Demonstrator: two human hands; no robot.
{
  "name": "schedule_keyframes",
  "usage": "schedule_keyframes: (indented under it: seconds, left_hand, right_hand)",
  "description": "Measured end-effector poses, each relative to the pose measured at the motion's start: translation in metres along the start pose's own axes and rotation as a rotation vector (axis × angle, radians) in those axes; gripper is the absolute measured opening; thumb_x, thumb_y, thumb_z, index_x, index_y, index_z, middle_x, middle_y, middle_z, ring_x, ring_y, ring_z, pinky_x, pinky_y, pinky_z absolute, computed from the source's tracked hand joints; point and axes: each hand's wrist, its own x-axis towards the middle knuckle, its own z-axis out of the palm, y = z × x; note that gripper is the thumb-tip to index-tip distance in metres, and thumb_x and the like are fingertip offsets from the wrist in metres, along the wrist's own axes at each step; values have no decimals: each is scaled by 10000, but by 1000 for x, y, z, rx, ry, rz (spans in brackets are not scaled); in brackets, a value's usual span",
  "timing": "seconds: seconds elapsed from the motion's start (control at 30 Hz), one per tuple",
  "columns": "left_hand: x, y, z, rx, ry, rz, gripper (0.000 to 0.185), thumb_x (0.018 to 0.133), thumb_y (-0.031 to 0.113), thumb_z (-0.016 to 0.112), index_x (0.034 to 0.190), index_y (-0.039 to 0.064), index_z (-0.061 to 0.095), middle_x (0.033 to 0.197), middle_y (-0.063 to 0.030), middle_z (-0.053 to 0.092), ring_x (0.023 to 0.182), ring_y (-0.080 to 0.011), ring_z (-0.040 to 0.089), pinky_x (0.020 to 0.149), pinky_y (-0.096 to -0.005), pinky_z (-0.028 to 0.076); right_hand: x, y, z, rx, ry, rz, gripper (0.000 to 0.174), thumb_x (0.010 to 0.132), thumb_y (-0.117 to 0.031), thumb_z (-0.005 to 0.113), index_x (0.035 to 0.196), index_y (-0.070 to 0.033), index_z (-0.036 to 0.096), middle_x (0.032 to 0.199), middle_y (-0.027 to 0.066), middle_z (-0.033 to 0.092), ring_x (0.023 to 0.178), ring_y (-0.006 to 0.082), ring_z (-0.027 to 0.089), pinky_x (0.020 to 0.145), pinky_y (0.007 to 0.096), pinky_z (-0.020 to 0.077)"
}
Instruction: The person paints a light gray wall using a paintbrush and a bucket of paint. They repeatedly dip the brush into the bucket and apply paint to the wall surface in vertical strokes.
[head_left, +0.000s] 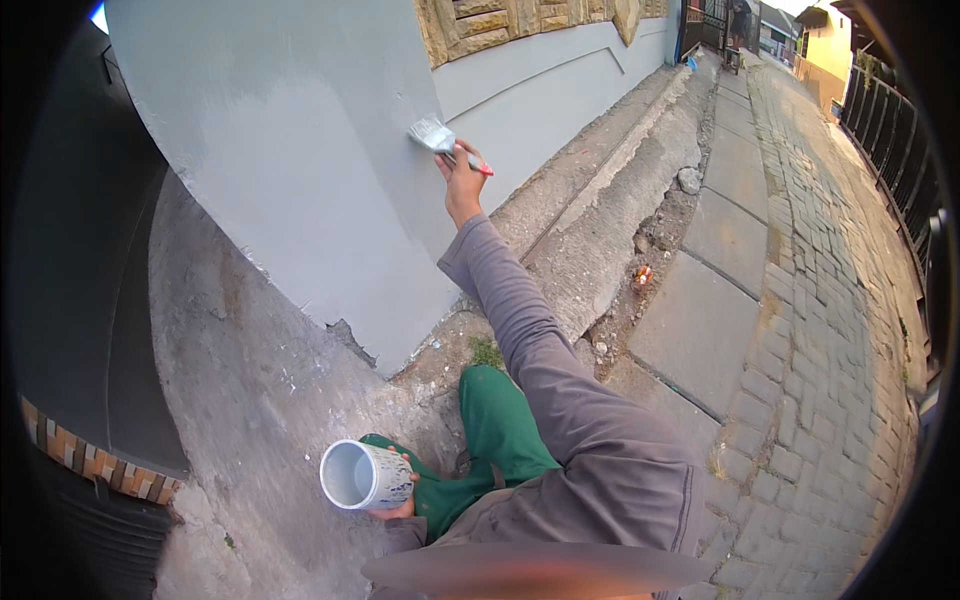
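My right hand grips a flat paintbrush with a red-tipped handle. Pale paint coats its bristles, which are at the grey wall near its vertical corner; whether they touch it I cannot tell. Lighter and darker patches of grey show across that wall face. Low by my legs, my left hand is wrapped around a white paint tub with smeared, worn printing on its side. The tub is tilted, its mouth facing left, and its inside looks pale; how much paint it holds is unclear.
Chipped plaster marks the wall's bottom edge. A rough concrete ledge runs along the wall, beside concrete slabs and a paved lane. A loose stone and an orange wrapper lie there. A person stands far off by a gate.
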Motion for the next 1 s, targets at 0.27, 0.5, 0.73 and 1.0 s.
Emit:
schedule_keyframes:
  seconds: [0.27, 0.5, 0.73, 1.0]
  left_hand:
    - [-1, -1, 7, -53, -43, -25, 951, 795, 768, 540, 1531, 188, 378, 1478, -229, 432, 1259, -503, 454, 791, -624, 507]
    - [-2, 1, 5, -40, -64, -37, 914, 804, 749, 545, 1519, 198, 399, 1469, -229, 441, 1252, -508, 455, 771, -614, 519]
    - [-4, 9, -2, -5, -32, -65, 893, 815, 740, 540, 1514, 201, 411, 1473, -221, 445, 1253, -508, 459, 775, -610, 518]
    - [-8, 16, -4, -26, -101, -70, 895, 824, 755, 506, 1499, 174, 422, 1456, -229, 462, 1234, -506, 474, 766, -610, 505]
  right_hand:
    - [-130, 50, -141, -557, 652, 432, 376, 922, -102, 675, 1256, 30, 567, 1191, 198, 627, 935, 271, 705, 664, 326, 647]
    - [-27, -24, 89, -230, -321, -249, 201, 973, -73, 635, 1102, 82, 633, 993, 168, 687, 842, 214, 723, 769, 312, 646]
    - [-144, 49, -4, -25, 266, 253, 337, 994, -139, 615, 1260, 45, 520, 1155, 177, 632, 991, 301, 699, 842, 410, 632]
    - [-174, 52, -34, -460, 309, 293, 171, 923, -26, 642, 1058, 79, 657, 1057, 197, 671, 897, 259, 718, 711, 338, 665]
